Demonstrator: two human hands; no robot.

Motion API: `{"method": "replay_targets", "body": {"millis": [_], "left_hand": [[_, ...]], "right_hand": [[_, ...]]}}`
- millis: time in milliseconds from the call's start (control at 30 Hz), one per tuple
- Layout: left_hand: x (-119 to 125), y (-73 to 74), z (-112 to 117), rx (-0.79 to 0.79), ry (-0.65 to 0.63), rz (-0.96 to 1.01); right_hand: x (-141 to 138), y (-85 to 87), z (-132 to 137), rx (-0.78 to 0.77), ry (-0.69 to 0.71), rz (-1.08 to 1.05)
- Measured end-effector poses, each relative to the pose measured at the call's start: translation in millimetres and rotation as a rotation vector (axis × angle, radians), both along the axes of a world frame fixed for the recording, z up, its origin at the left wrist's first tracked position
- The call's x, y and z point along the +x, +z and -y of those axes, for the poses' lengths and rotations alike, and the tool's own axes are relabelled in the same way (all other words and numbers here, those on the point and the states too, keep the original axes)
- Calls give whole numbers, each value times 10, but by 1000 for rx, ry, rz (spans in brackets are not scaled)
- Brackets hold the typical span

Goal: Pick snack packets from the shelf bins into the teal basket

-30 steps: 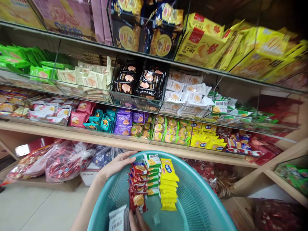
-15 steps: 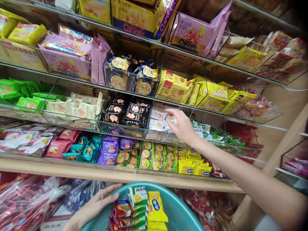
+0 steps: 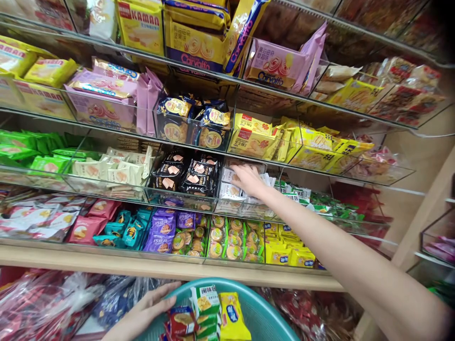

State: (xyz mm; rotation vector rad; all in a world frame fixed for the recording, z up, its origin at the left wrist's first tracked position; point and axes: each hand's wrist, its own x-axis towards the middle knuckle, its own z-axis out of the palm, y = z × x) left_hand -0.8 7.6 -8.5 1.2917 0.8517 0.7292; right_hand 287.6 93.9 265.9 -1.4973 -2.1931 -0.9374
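My left hand [image 3: 151,305] grips the left rim of a teal plastic basket [image 3: 265,303] at the bottom of the view. Inside the basket lie green-and-white snack packets [image 3: 206,303], dark red packets [image 3: 182,319] and yellow packets [image 3: 232,315]. My right hand [image 3: 250,180] reaches into a clear shelf compartment, its fingers stretched out over small white snack packets [image 3: 231,190]. The fingertips rest on or just above these packets, and part of the pile is hidden under the hand. Black snack packets [image 3: 201,175] fill the compartment just left of it.
Clear dividers and shelf fronts [image 3: 185,196] edge the compartments. Yellow packets [image 3: 254,135] sit on the shelf above the right hand. Below it are round biscuits in clear packs [image 3: 234,239] and purple packets [image 3: 163,229]. A wooden ledge [image 3: 106,260] runs above bagged goods [image 3: 46,298].
My right hand has moved left and deeper over the white packets, its fingers now lying across them. The shelves sit slightly lower in view. My left hand keeps hold of the basket.
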Motion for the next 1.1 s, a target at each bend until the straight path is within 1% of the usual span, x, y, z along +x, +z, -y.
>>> {"method": "replay_targets", "body": {"millis": [133,267,433,533,600,633,667,700,733,767,800,867,900,933,1000,1033,1100], "left_hand": [[19,38,17,-15,-19,42],[30,36,18,-34,-55,95],[18,21,6,-16,-26,42],[16,44,19,-9,-29,24],[24,74,39,11,-22,0],[30,90,49,25,-16,-14],[37,102,57,37,-13,-27],[44,110,62,36,-8,-33],[51,113,65,31,-12,-29],[56,111,67,28,-18,-14],[60,106,70,32,-24,4],[65,98,79,35,-27,32],[67,99,86,28,-22,35],[67,102,95,14,-15,35],[67,108,108,-16,-7,35],[65,107,110,-21,-6,37],[57,88,103,-8,-12,48]], "right_hand": [[19,-4,-4,38,5,-1],[23,-6,26,74,51,2],[82,37,138,161,110,-44],[103,37,356,260,223,-139],[40,-35,609,288,339,-268],[-24,-104,764,275,396,-356],[-108,-201,934,234,449,-462],[-208,-325,1112,163,474,-582],[-319,-477,1290,56,487,-707],[-435,-654,1462,-129,488,-852],[-549,-852,1618,-364,482,-1014],[-754,-1286,1867,-923,465,-1354],[-838,-1507,1955,-1162,420,-1481],[-911,-1720,2019,-1295,394,-1556],[-1029,-2094,2091,-1470,297,-1605],[-1081,-2246,2107,-1519,247,-1606],[-1182,-2475,2123,-1562,163,-1575]]}}
